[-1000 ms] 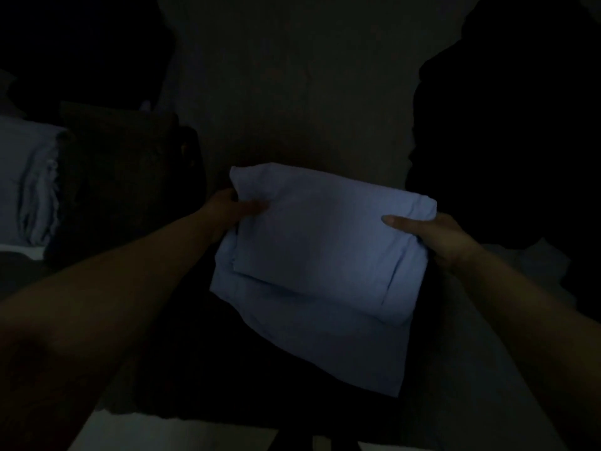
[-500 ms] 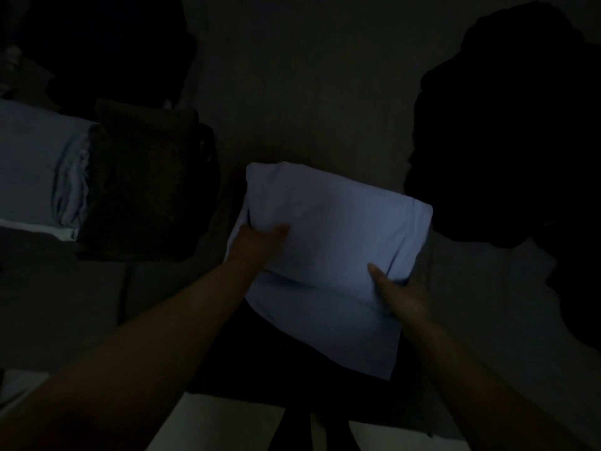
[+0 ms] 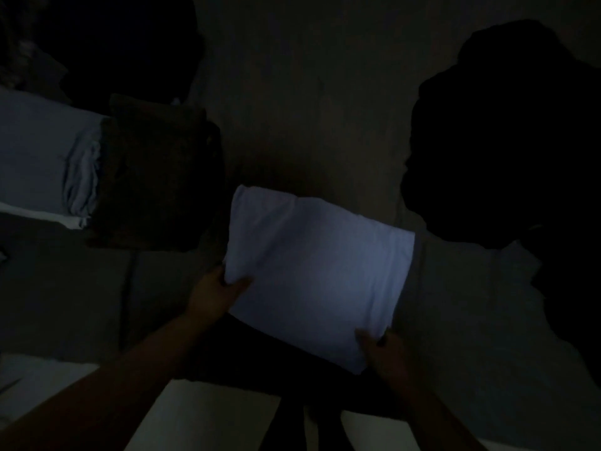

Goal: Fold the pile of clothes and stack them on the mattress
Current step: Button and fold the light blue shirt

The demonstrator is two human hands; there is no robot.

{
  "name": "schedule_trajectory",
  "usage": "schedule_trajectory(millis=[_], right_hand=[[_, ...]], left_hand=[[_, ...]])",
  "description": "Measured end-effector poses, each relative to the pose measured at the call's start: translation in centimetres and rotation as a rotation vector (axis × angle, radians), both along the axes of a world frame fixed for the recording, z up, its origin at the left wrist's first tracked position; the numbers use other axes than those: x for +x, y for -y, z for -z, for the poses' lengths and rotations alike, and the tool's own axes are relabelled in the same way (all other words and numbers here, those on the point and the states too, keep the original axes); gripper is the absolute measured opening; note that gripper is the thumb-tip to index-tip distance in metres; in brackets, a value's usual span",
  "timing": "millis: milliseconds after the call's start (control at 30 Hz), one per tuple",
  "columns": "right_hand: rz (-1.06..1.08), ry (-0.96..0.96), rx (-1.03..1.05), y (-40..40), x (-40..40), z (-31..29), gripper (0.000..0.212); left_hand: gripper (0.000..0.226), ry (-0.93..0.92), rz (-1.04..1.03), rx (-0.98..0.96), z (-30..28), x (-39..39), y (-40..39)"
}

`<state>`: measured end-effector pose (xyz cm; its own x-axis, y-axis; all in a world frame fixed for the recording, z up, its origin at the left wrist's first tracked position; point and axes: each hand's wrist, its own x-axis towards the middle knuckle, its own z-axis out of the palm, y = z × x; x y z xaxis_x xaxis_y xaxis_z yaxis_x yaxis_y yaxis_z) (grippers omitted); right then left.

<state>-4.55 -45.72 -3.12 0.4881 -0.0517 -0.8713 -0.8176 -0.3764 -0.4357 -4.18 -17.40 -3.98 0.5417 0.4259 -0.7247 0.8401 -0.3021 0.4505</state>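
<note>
Two hands on one pale, smooth folded cloth, mid-scene on mattress: left hand pinching near-left corner, right hand gripping near-right corner. Far left, folded stack.

The folded garment looks like smooth, matt, pale cloth.

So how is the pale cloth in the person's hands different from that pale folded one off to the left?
The held pale cloth is gripped at its near corners by the left hand and right hand; the pale folded cloth on the left lies untouched. The held one shows a broad smooth face, the left one bunched layered edges. A dark folded item sits against the left one; the held one stands apart. Both are light bluish and folded.
</note>
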Motion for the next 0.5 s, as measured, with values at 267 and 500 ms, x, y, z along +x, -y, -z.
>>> schedule_trajectory(millis=[267,500], right_hand=[[0.156,0.259,-0.308,0.4,3.8,2.9,0.121],[0.189,0.189,-0.01,-2.1,7.3,3.3,0.065]], left_hand=[[0.096,0.25,0.149,0.21,-0.6,7.2,1.3],[0.023,0.159,-0.227,-0.27,2.4,12.1,0.4]])
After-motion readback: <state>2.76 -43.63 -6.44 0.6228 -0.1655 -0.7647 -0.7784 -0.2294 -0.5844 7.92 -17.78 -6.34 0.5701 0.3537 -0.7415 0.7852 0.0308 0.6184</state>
